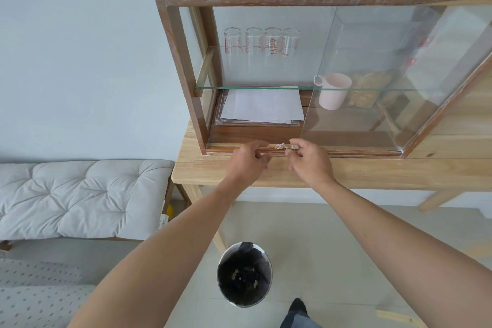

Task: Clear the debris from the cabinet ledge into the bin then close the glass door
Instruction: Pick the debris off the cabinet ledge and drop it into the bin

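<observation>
Reaching for debris (281, 145), glasses' (262, 44) red print seemingly illegible

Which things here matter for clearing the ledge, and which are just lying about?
Job: debris, ledge, bin, glass door, left hand, right hand.
Lying about: glasses, pink mug, papers, cushion.

The cabinet (183, 82) runs off the right edge. The right hand (310, 160) covers part of the debris (282, 145); the bin (244, 274) contents are indistinct.
</observation>
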A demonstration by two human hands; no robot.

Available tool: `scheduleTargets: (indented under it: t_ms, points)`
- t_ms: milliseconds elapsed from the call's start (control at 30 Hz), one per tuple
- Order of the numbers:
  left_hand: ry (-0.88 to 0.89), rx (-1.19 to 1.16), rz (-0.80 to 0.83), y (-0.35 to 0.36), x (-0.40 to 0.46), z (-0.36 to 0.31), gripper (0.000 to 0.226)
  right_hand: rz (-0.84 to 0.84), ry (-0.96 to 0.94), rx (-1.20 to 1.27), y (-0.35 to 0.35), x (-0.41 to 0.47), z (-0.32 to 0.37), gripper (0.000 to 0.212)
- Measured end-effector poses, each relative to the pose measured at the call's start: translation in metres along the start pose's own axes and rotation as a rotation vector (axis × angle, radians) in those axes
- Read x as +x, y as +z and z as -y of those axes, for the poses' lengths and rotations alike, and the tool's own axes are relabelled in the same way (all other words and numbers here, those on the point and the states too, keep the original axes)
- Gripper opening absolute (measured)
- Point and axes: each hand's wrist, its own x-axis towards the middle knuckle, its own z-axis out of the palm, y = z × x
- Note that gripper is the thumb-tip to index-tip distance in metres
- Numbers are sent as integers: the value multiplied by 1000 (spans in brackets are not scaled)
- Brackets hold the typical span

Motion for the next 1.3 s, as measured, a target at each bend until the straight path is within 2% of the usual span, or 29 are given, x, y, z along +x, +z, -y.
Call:
scheduleTargets:
  t_ms: [200, 333, 533, 800, 1300]
  points:
    - [13, -15, 54, 12, 14, -12, 41, 16, -40, -213, -3, 9, 0, 47]
    - [6, 0, 92, 19, 19, -16, 40, 16, -88, -443, -5, 12, -2, 48]
    - [-28, 0, 51, 28, 21, -18, 32, -67, -179, -631, -5, 14, -6, 30]
    - [-58, -49, -1, 26, 20, -17, 11, -115, -170, -531, -5, 16, -8, 22]
    - [-104, -119, -43, 10, -15, 11, 8, -81, -133, -280, -1, -21, 7, 21]
